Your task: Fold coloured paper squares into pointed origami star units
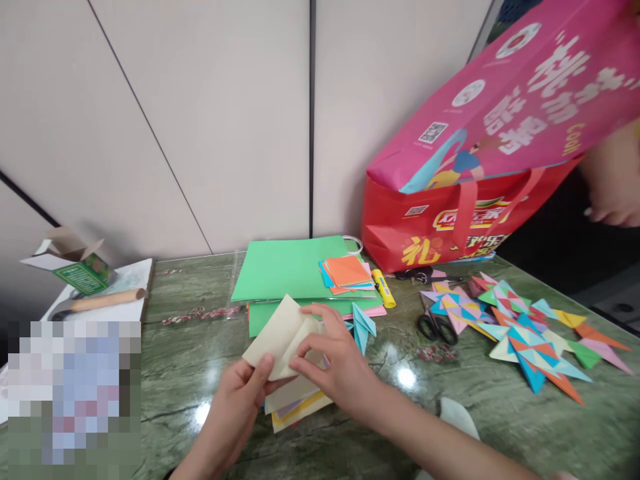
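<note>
A cream sheet of origami paper (277, 331), with a crease and a raised fold on its right side, is held up over the table. My left hand (243, 390) pinches its lower left edge between thumb and fingers. At the folded right part, my right hand (340, 363) has its thumb and forefinger brought together on the paper. Underneath lie several loose sheets of coloured paper (305, 417), partly covered by my hands. Just beyond my right fingers sits a light blue folded paper piece (364, 327).
Behind are green sheets (285, 267), small coloured squares (347, 272) and a yellow glue stick (384, 289). To the right lie scissors (436, 325) and folded paper stars (535, 343). Red (415, 227) and pink (450, 133) bags stand behind; another person's hand (617, 180) shows far right. A small box (80, 267) is left.
</note>
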{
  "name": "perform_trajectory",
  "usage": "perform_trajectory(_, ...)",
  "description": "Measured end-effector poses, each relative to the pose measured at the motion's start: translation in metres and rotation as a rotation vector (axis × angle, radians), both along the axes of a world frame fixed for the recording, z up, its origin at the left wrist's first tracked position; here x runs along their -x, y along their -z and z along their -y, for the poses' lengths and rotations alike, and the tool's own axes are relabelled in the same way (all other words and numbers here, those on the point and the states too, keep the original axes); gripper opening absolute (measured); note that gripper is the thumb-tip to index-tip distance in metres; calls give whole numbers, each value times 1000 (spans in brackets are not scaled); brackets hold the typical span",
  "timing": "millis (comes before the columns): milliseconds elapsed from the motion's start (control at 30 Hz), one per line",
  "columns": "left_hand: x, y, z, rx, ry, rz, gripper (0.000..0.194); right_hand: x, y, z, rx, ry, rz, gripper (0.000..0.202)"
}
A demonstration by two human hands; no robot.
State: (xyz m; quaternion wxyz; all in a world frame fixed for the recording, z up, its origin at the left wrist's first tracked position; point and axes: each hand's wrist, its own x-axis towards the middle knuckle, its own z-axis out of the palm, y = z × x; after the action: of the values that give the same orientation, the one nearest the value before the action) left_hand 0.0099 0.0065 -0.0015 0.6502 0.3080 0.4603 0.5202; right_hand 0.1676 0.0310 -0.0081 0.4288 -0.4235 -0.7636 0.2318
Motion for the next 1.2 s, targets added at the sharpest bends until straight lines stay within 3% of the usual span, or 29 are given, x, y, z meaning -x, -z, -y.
perform_trajectory(100,1,-1,2,-38,129,25,27,0,-1,1,119,7,-64,5)
perform_trajectory(200,2,-2,3,-33,175,38,34,2,-1,2,219,53,-116,5)
perform_trajectory(300,2,-3,2,-2,180,71,39,4,-2,2,273,110,-148,7)
perform_trajectory(633,3,-2,2,9,150,118,42,3,-5,0,442,109,-248,13)
perform_trajectory(833,0,-3,0,27,164,119,34,4,-5,2,362,140,-241,14)
perform_trajectory(1000,-1,-6,3,26,74,29,30,1,-5,0,280,90,-225,12)
perform_trajectory(1200,-2,-7,3,15,27,-63,31,0,-6,-3,354,61,-282,9)
